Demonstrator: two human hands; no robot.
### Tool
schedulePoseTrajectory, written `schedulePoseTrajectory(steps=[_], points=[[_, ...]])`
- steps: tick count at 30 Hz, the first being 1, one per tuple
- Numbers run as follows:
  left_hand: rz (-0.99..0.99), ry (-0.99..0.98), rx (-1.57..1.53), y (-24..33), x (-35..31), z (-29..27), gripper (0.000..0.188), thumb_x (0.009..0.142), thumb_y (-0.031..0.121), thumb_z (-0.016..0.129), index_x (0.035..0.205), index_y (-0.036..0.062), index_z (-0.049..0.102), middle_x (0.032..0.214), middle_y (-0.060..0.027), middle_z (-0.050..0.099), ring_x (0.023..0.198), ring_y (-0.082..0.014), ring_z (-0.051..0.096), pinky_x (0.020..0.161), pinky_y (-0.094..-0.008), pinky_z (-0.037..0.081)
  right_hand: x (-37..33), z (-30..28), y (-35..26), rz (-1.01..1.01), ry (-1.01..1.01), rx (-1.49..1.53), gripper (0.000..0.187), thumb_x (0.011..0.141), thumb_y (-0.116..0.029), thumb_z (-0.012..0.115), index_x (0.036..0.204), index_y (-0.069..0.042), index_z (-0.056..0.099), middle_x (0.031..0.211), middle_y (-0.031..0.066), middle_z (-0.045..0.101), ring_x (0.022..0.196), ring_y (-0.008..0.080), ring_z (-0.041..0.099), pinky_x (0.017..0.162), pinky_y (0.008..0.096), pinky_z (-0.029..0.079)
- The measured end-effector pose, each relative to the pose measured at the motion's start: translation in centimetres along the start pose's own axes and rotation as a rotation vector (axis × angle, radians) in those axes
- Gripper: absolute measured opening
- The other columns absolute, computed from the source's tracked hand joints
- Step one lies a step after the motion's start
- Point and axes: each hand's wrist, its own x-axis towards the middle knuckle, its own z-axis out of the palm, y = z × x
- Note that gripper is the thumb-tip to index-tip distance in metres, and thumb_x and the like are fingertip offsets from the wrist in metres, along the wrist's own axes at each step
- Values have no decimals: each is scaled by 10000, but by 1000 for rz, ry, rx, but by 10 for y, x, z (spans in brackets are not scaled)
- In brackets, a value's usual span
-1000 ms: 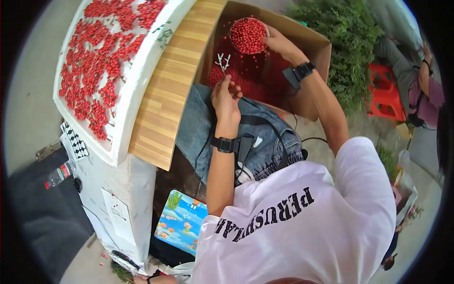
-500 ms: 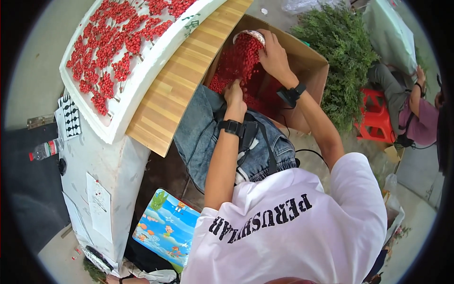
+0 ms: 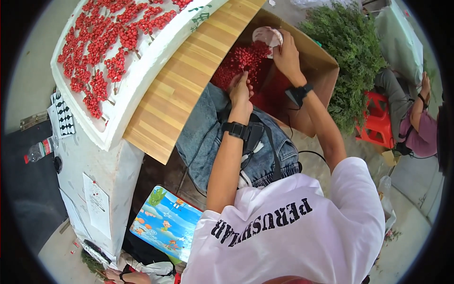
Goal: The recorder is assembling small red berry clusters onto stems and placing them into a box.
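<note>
My left hand [image 3: 241, 92] pinches the stem of a red berry spray [image 3: 249, 57], its fine branches fanned out above the fingers. My right hand [image 3: 286, 57] grips the rim of a small white bowl [image 3: 266, 36], tilted so that its pinkish inside shows. Both hands are over a cardboard box [image 3: 326, 78], with the bowl just behind the spray. Loose red berries [image 3: 224, 75] show in the box, left of the spray. The right hand's fingertips are partly hidden by the bowl.
At left, a wooden board [image 3: 189, 71] adjoins a white foam tray [image 3: 118, 111] bearing many red berry sprigs. Green foliage [image 3: 340, 61] stands right of the box. Farther right are red stools [image 3: 376, 118] and a seated person [image 3: 418, 123]. A colourful picture board [image 3: 165, 222] lies lower left.
Berries were spilling from the bowl in a thick stream; now the bowl looks nearly bare and the stream has gone. The spray in my left hand now shows plainly.
</note>
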Motion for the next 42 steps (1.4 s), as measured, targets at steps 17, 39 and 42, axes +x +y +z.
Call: schedulePoseTrajectory(steps=[17, 39, 42], points=[[-21, -17, 18, -8, 66, 27, 96, 892, 173, 662, 938, 105, 613, 705, 30, 556, 558, -60, 504, 458, -188, 398, -163, 183, 264, 245, -903, -1001, 422, 941, -294, 466, 1335, -149, 420, 1218, 256, 469, 1002, 328, 617, 720, 396, 552], [-5, -24, -76, -3, 49, 44, 77, 890, 178, 661, 933, 132, 616, 720, 43, 538, 649, -76, 506, 585, -251, 408, -127, 167, 171, 1065, -1150, 871, 471, 833, -94, 624, 1296, -125, 544, 1139, 80, 634, 978, 238, 626, 686, 341, 555], [11, 1, -89, 0, 44, 38, 72, 886, 171, 662, 927, 137, 616, 725, 47, 533, 668, -80, 501, 611, -266, 409, -97, 156, 129, 1026, -1028, 1167, 493, 838, -82, 614, 1319, -127, 513, 1104, 71, 638, 926, 204, 632, 645, 311, 553]])
